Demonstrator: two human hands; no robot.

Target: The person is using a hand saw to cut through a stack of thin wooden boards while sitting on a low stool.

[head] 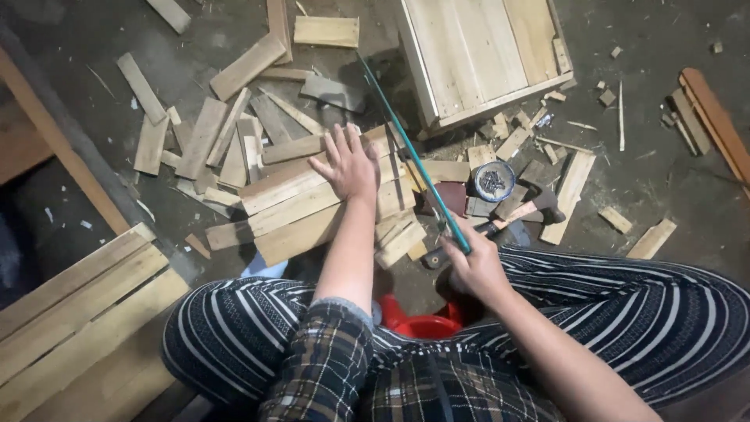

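Right hand (475,266) gripping saw (410,152), left hand (348,166) flat on planks (293,205)

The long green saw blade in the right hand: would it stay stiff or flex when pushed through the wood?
The saw blade looks very thin and long, so it would probably flex sideways if pushed hard. The right hand grips only one end, leaving the far end free and likely to wobble. It seems light for its length. The left hand presses the wooden slats flat.

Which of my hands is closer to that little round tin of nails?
Right. Your right hand, gripping the green saw, sits just below the tin of nails. Your left hand lies flat on the planks, farther off.
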